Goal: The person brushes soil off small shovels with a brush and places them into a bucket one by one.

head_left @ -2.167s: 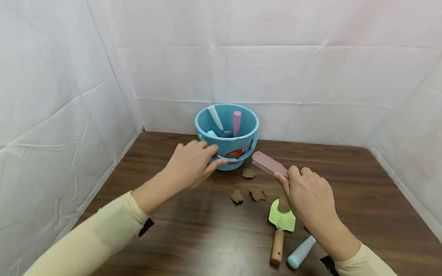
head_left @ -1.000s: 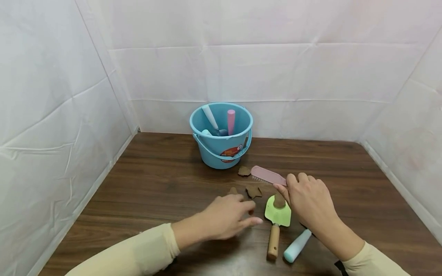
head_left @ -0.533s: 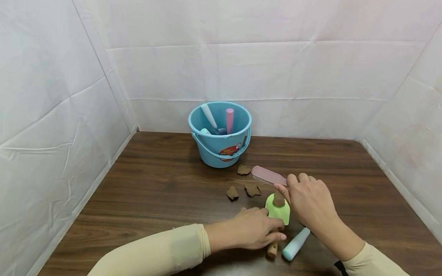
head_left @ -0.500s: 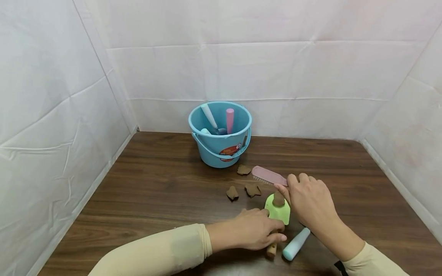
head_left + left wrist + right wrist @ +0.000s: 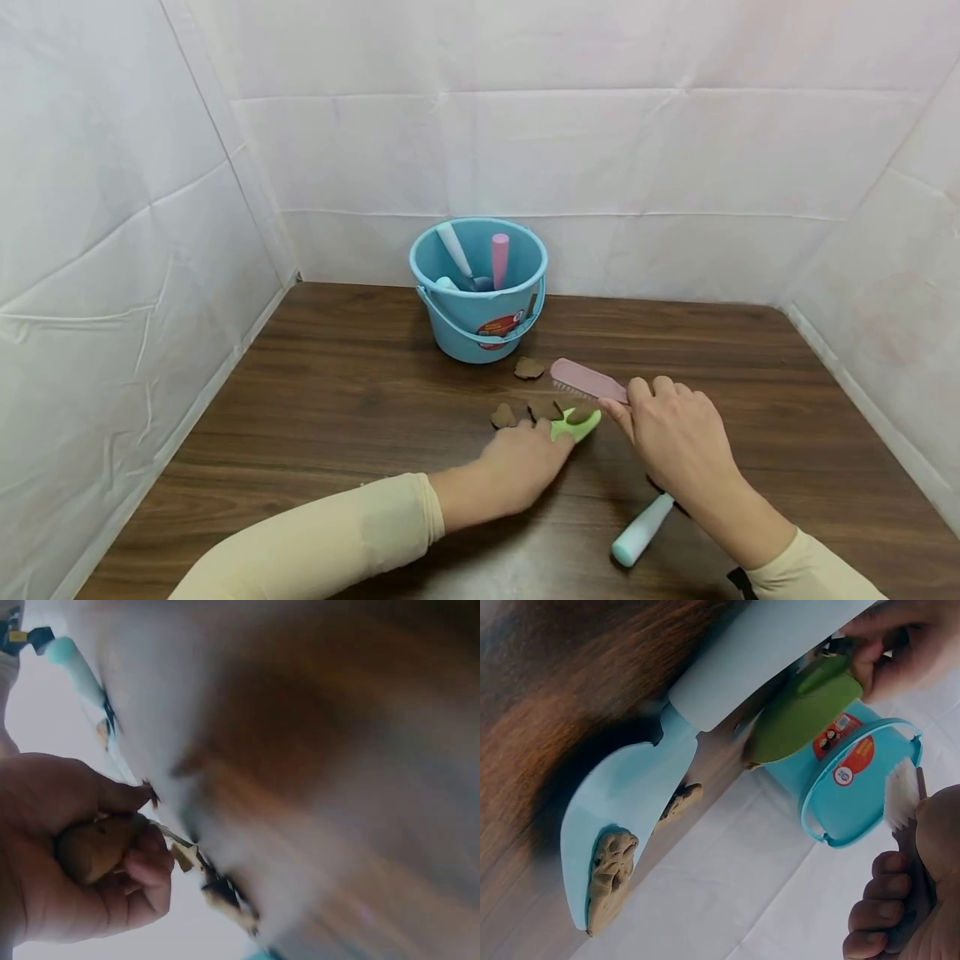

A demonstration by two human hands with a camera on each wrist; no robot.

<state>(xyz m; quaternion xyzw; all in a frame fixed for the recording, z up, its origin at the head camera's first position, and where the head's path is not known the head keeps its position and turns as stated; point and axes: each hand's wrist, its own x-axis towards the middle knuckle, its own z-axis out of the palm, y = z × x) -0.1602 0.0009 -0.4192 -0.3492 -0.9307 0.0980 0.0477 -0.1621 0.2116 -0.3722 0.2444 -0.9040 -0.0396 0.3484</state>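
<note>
The green trowel is sitting right of the middle of the bench, its blade slanting toward one o'clock, with a brown lump lying on or against it — which of the two, I cannot tell. Coming in from eight o'clock, the left hand is grasping the trowel's wooden handle in its grip, probably so that the blade is projecting ahead of the fingers. At three o'clock the right hand is grasping a pink brush, its grip wrapping the narrow end, a hold seemingly giving control over the downward-facing bristles. One brown piece is lying just beside the blade at ten o'clock, a second piece at nine, a third piece at eleven near the blue bucket. The bucket is standing upright, holding a pale handle and a pink handle, both leaning upward, likely for easy reach. At five o'clock a pale blue scoop is resting, its blade bearing another lump in the right wrist view. White cloth is bounding the back edge at twelve, leaving little room behind the bucket; the widest stretch is spreading toward nine — the gap between trowel and brush is looking narrow.
</note>
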